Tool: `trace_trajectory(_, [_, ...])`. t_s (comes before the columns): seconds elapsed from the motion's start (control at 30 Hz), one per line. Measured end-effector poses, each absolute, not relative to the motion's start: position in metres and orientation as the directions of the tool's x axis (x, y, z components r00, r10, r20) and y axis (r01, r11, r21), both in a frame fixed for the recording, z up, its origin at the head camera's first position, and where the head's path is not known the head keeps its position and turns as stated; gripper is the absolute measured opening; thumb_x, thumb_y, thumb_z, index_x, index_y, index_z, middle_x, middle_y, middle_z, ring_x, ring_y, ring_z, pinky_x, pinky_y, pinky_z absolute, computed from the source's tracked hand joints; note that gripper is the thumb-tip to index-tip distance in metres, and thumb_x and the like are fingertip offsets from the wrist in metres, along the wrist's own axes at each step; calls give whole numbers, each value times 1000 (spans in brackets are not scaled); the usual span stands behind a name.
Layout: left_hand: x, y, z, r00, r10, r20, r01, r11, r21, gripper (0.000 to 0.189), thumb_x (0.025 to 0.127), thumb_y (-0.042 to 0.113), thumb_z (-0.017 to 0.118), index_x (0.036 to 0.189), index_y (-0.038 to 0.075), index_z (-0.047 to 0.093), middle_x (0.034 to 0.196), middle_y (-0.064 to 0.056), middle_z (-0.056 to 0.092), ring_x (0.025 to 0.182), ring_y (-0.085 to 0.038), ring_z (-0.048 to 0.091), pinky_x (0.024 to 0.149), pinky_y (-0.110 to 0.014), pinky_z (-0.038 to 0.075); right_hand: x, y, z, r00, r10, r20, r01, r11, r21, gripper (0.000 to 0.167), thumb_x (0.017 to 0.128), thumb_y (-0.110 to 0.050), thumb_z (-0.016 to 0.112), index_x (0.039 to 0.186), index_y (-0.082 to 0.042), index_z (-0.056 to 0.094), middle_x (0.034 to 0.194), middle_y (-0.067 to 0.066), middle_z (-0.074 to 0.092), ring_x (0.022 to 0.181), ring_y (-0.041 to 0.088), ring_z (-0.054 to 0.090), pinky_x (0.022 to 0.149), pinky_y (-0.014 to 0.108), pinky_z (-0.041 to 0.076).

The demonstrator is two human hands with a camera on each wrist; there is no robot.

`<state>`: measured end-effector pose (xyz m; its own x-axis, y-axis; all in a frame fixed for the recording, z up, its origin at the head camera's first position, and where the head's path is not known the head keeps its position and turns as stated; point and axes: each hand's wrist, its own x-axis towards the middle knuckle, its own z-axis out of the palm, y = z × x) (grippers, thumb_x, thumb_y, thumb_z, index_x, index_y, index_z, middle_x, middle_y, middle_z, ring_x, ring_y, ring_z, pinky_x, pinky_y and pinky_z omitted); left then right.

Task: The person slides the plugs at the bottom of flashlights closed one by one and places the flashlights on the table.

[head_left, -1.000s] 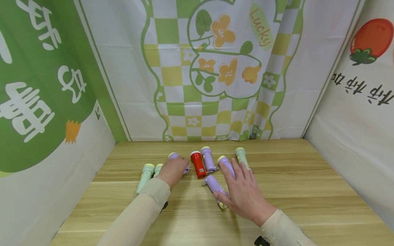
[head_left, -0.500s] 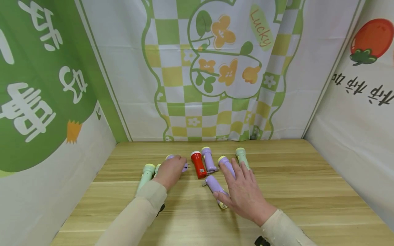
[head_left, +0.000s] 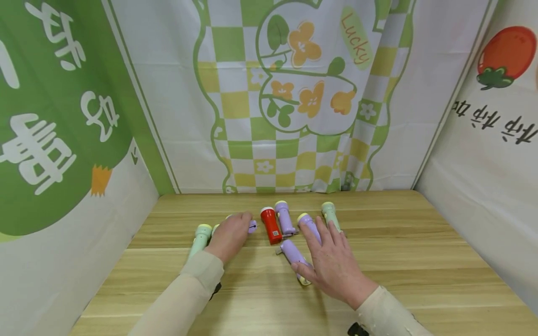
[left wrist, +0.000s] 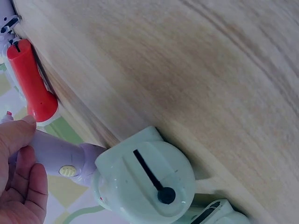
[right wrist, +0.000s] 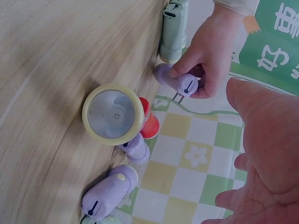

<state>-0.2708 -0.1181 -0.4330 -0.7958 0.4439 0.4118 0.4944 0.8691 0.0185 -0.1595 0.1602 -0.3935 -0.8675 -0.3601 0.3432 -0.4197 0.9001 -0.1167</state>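
Observation:
My left hand [head_left: 230, 235] grips a purple flashlight [head_left: 252, 227] with fold-out plug prongs, thumb and fingers round its body in the right wrist view. Its yellow-rimmed head lies toward two pale green flashlights [head_left: 199, 240] on the left; the nearer one is mostly behind the hand. My right hand [head_left: 336, 261] is spread low over the table, fingers straight. Its index finger overlaps one purple flashlight [head_left: 310, 226], and its thumb overlaps another purple flashlight [head_left: 293, 253] whose yellow head points toward me. Beyond its fingertips lies a green flashlight [head_left: 329, 213].
A red flashlight [head_left: 271, 225] lies mid-table, close beside a purple flashlight [head_left: 283, 218] with its prongs out. The wooden table [head_left: 269, 303] meets a patterned curtain [head_left: 269, 154] at the back, and printed cloth walls [head_left: 475, 186] stand on both sides.
My left hand has shifted a little to the left with the purple flashlight, toward the green ones, covering more of the nearer one. The right hand has stayed in place.

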Motion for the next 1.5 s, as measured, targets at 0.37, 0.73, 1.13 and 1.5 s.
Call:
trace_trajectory(0.37, [-262,-118,-429,-727,469,501,528,849,-28,21,92,0,73,101,2,54,77,-9,61,66,-28,62,57,-41,55,-160,160,-393,-863,-369,345,-427,897,-111,91,93,-60,69,162,-14,33,160,35,35,143,61,35,107,76,39])
trace_trajectory(0.73, [-247,-115,-412,-769,394,502,484,873,56,31,93,17,80,115,5,62,90,-12,71,77,-27,63,60,-41,54,-161,161,-390,-864,-379,331,-438,890,-125,94,92,-56,74,164,-13,30,161,35,32,144,61,34,108,76,37])
trace_trajectory(1.13, [-228,-105,-396,-819,329,470,502,808,310,28,95,19,76,120,9,66,105,-4,75,91,-25,62,81,-41,53,-163,159,-392,-823,-381,421,-470,873,-128,89,89,-52,77,159,-11,40,156,35,40,140,62,40,106,74,41])
trace_trajectory(1.5, [-213,-96,-391,-863,313,397,505,561,656,34,91,17,78,121,10,64,110,-3,73,102,-22,69,89,-38,57,-163,157,-391,-775,-388,499,-515,845,-142,80,91,-44,79,154,-8,46,151,35,47,139,61,41,113,69,38])
